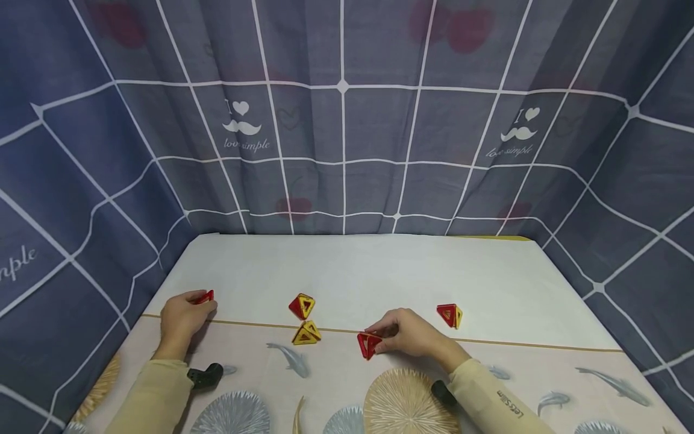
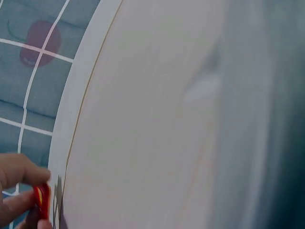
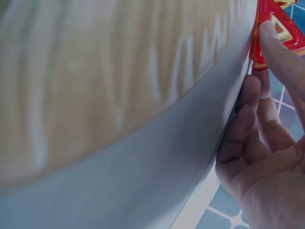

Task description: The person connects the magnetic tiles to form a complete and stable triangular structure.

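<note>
At the left of the table my left hand (image 1: 184, 316) grips a small red triangular piece (image 1: 204, 297); in the left wrist view its red edge (image 2: 43, 200) shows between finger and thumb. Right of centre, my right hand (image 1: 409, 333) pinches a red pyramid (image 1: 369, 345) low at the tabletop. In the right wrist view the thumb presses on the red triangular face (image 3: 286, 40), which has a gold-coloured inner triangle. Between the hands lie a red and yellow pyramid (image 1: 302, 306) and, just below it, a yellow pyramid (image 1: 306, 333).
Another red and yellow pyramid (image 1: 449, 315) lies beyond my right hand. The table (image 1: 347, 265) has a white back strip and a fish-patterned front cover. A checked curtain (image 1: 379, 120) hangs round the back and sides.
</note>
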Action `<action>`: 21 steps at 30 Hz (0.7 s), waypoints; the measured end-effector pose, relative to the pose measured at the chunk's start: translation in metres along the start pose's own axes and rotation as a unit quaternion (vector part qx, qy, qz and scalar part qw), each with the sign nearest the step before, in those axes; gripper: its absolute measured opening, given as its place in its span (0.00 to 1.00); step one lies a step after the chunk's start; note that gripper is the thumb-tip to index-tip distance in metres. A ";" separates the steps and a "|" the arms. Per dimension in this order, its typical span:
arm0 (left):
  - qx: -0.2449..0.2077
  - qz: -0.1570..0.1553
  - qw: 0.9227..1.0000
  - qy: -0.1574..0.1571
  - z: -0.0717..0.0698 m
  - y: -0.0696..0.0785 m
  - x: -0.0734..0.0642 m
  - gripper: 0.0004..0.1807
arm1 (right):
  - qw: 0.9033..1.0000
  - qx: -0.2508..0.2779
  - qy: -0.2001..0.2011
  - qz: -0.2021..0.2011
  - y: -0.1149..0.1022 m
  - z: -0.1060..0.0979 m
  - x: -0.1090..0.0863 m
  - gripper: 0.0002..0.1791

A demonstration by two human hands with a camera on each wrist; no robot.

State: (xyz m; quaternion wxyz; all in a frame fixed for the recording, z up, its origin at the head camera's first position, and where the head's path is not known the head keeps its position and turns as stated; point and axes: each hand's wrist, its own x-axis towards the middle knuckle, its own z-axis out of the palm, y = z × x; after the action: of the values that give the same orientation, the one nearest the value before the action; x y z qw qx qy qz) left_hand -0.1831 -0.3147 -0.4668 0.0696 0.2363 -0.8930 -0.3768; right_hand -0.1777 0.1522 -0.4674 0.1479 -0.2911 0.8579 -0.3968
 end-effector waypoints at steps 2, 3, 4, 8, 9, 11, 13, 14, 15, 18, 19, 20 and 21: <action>-0.002 0.011 1.000 -0.001 0.002 0.003 -0.001 0.29 | 1.000 0.002 -0.001 0.001 0.000 0.000 0.000 0.17; -0.001 0.017 1.000 0.001 0.003 0.004 -0.001 0.29 | 1.000 0.003 -0.001 0.002 -0.001 0.000 0.000 0.17; -0.003 0.022 1.000 0.002 0.004 0.005 -0.002 0.28 | 1.000 0.005 -0.002 0.002 -0.001 0.000 0.000 0.16; -0.028 0.063 0.998 0.011 0.009 0.010 -0.004 0.26 | 1.000 0.006 -0.002 0.004 -0.001 0.000 0.000 0.16; -0.040 0.074 0.996 0.010 0.011 0.012 -0.005 0.25 | 1.000 0.006 -0.002 0.005 -0.001 0.000 0.000 0.16; -0.059 0.097 0.994 0.005 0.013 0.015 -0.007 0.25 | 1.000 0.005 -0.002 0.006 -0.001 0.000 0.001 0.16; -0.069 0.118 0.991 -0.004 0.015 0.019 -0.009 0.26 | 1.000 0.005 -0.002 0.008 0.000 0.000 0.001 0.16; -0.072 0.129 0.989 -0.011 0.017 0.021 -0.011 0.26 | 1.000 0.006 -0.002 0.009 0.000 0.000 0.001 0.16; -0.073 0.139 0.987 -0.016 0.018 0.025 -0.013 0.26 | 1.000 0.007 -0.003 0.009 0.000 0.000 0.001 0.16; -0.078 0.172 0.981 -0.039 0.023 0.036 -0.021 0.27 | 1.000 0.006 -0.004 0.008 0.001 0.000 0.001 0.16; -0.079 0.184 0.979 -0.047 0.025 0.040 -0.024 0.26 | 1.000 0.007 -0.005 0.008 0.000 0.000 0.001 0.16; -0.080 0.195 0.976 -0.055 0.028 0.045 -0.027 0.26 | 1.000 0.007 -0.005 0.008 0.000 -0.001 0.001 0.16; -0.078 0.205 0.974 -0.062 0.030 0.050 -0.031 0.26 | 1.000 0.008 -0.006 0.007 0.000 -0.001 0.001 0.16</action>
State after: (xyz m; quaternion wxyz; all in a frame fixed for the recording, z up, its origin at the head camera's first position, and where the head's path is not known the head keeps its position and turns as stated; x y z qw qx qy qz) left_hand -0.1838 -0.2506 -0.4510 0.1085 0.0181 -0.8927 -0.4369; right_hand -0.1787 0.1524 -0.4670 0.1582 -0.2860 0.8561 -0.4004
